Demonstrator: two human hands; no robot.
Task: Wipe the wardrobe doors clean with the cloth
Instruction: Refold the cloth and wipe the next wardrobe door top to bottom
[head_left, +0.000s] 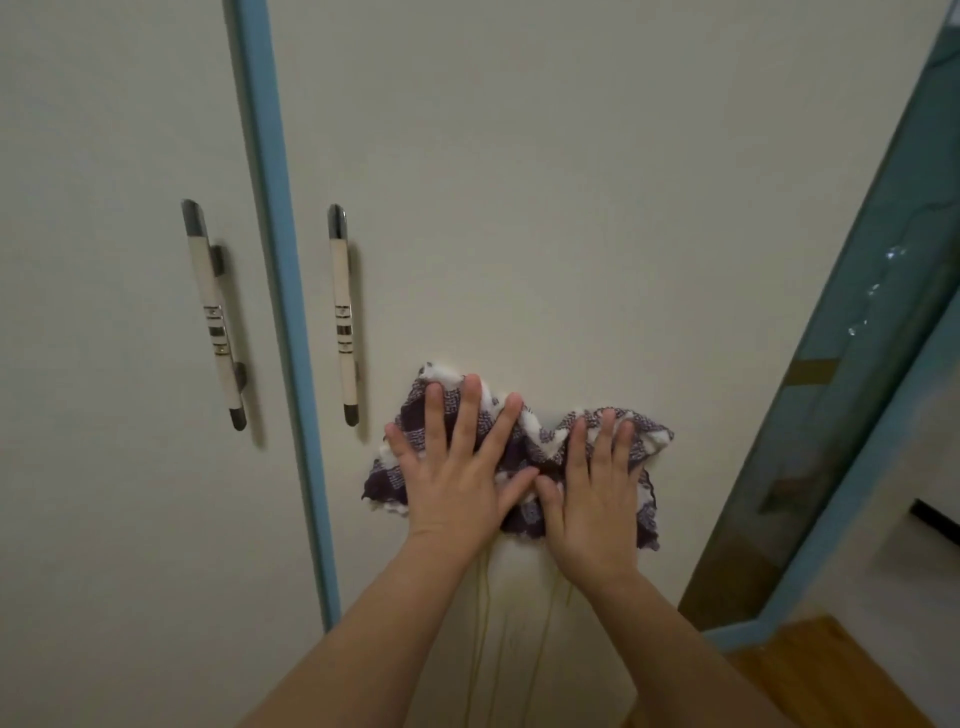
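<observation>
A purple-and-white checked cloth (524, 441) is pressed flat against the cream right wardrobe door (571, 208), below the middle of the panel. My left hand (457, 462) lies on the cloth's left half with fingers spread. On the right half rests my right hand (597, 488), its fingertips curled over the cloth's upper edge. The two thumbs nearly touch. The left wardrobe door (104, 260) is bare of hands and cloth.
A blue vertical strip (280, 291) divides the doors. Each door has a long cream and chrome handle: left handle (213, 312), right handle (343, 312), just left of the cloth. A blue-framed panel (857, 364) stands at the right, with wooden flooring (810, 670) below.
</observation>
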